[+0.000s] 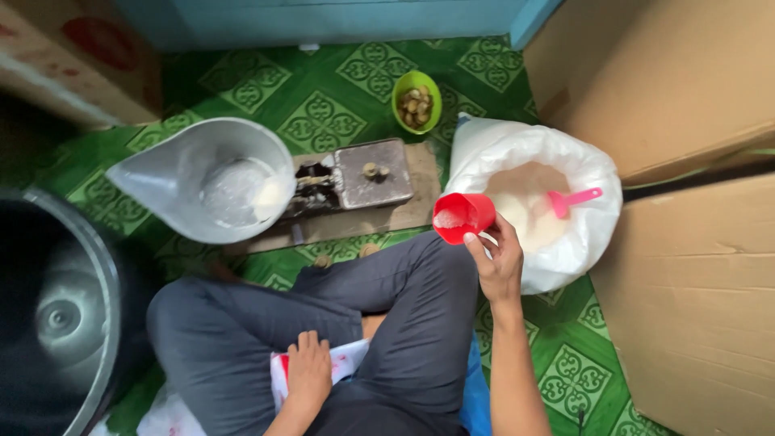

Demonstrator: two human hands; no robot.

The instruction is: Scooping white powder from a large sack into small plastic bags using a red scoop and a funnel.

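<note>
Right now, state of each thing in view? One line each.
Red cup: held in the right hand, tilted, some white grain inside.
White sack: open, filled with white grain.
Pink scoop: lying in the sack's grain.
Scale pan: on the balance scale, small heap of grain in it.
Green bowl: on the floor, holding small brownish pieces.
Left hand: flat on a red-and-white bag in the lap.

Red cup [462, 216]; pink scoop [571, 199]; white sack [565, 258]; lime-green bowl [416, 102]; green patterned floor [323, 97]; grey trousers [339, 323].
</note>
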